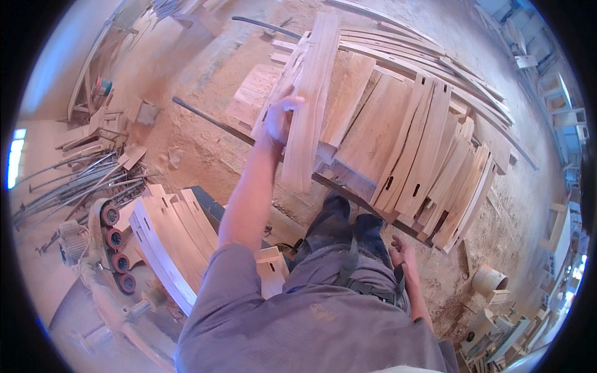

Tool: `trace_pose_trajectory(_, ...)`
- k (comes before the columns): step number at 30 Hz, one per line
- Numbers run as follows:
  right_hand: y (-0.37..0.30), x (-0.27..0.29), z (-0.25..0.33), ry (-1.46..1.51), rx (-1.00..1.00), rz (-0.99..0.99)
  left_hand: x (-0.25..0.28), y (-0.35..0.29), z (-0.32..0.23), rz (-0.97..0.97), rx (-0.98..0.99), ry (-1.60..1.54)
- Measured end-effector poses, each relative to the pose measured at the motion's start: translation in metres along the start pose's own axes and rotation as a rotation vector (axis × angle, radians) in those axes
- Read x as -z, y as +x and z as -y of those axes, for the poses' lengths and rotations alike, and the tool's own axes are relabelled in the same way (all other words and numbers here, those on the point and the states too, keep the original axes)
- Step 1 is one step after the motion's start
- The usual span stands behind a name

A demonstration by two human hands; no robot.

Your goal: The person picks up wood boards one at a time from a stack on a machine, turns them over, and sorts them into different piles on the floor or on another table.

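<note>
The left hand [278,117] grips with closed fingers the edge of a long curved plank [311,99] of pale, smooth wood, which stands tilted over the stack of curved slotted boards [410,155] on the sawdust floor [199,149], and its lower end is partly hidden behind the forearm. The right hand [403,253] hangs loose and empty beside the thigh, with fingers half curled. At the left, another pile of curved boards [168,242] lies beside a machine with red rollers [115,248], whose shape is hard to make out.

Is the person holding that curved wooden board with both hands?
No. Only the left hand grips the curved wooden board; the right hand hangs open by the person's side, holding nothing.
</note>
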State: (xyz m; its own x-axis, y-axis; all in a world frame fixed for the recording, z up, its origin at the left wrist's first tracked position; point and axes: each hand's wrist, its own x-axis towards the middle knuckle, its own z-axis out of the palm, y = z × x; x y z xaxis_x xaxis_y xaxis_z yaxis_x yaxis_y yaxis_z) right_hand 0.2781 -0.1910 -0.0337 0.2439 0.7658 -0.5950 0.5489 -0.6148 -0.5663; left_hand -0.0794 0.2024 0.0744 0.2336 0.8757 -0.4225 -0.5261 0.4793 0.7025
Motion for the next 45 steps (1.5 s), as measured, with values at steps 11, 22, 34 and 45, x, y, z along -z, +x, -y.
trace_pose_trajectory(11, -0.015, 0.015, 0.016, -0.001, 0.001, -0.063, -0.045, -0.039, 0.147, 0.355, -0.075, -0.647)
trace_pose_trajectory(22, -0.019, 0.012, 0.002, 0.049, -0.052, -0.031, -0.003, -0.003, 0.184, 0.248, -0.101, -0.530)
trace_pose_trajectory(34, -0.007, 0.009, -0.006, 0.080, -0.060, -0.002, -0.077, -0.008, 0.085, -0.030, -0.030, 1.101)
trace_pose_trajectory(45, 0.001, 0.008, 0.006, -0.029, -0.012, -0.014, -0.018, -0.022, 0.120, -0.273, -0.284, 1.357)
